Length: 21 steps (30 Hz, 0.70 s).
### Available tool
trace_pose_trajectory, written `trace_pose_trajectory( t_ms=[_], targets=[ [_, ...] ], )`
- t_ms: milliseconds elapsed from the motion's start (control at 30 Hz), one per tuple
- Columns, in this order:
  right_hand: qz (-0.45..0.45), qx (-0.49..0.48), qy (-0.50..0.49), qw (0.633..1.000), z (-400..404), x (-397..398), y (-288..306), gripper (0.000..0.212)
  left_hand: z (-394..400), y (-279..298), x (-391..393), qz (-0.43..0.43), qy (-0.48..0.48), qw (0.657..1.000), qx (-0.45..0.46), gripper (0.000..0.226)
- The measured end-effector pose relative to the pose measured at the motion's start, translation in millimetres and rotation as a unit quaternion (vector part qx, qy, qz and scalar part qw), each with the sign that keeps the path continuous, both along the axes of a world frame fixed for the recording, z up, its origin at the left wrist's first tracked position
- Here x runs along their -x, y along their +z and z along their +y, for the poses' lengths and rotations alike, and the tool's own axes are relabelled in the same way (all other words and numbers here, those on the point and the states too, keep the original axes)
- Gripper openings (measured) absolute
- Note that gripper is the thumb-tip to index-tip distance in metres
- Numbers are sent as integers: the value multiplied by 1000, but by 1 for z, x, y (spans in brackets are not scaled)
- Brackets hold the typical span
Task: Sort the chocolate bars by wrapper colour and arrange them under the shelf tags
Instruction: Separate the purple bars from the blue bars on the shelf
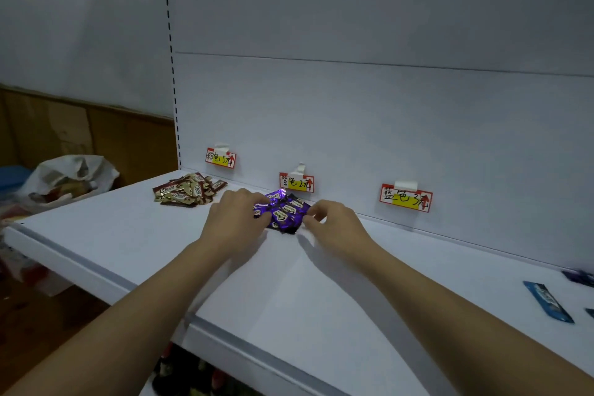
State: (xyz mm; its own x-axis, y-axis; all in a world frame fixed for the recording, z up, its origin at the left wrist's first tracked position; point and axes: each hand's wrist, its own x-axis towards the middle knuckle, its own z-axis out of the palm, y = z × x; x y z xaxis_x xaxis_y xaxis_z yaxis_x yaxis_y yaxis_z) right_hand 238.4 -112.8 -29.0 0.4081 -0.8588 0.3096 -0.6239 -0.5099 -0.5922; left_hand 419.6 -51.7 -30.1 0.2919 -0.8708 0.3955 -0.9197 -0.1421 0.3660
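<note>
Hands at either side of a small heap of purple foil-wrapped chocolate bars (283,212) on the white shelf board (321,283).
The left hand (234,219) curls its fingers onto the heap's left edge, and the right hand (334,225) pinches at its right edge with bent fingertips, so the heap lies between both grips, just below the middle red-and-yellow paper tag (296,182). A pile of brown and gold wrapped bars (188,192) sits under the left tag (220,158). A blue wrapped bar (548,300) lies well apart to the right, past the third tag (405,198).
</note>
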Motion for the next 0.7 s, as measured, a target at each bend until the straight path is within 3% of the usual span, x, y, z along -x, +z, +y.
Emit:
trace_pose_trajectory(
  t_ms=[267,700],
  targets=[
    [102,-30,16,994,32,111,29,31,10,20,112,-8,-46,998,-36,40],
    [87,-19,-136,987,55,367,34,29,-13,27,359,23,-202,977,-66,35]
  ],
)
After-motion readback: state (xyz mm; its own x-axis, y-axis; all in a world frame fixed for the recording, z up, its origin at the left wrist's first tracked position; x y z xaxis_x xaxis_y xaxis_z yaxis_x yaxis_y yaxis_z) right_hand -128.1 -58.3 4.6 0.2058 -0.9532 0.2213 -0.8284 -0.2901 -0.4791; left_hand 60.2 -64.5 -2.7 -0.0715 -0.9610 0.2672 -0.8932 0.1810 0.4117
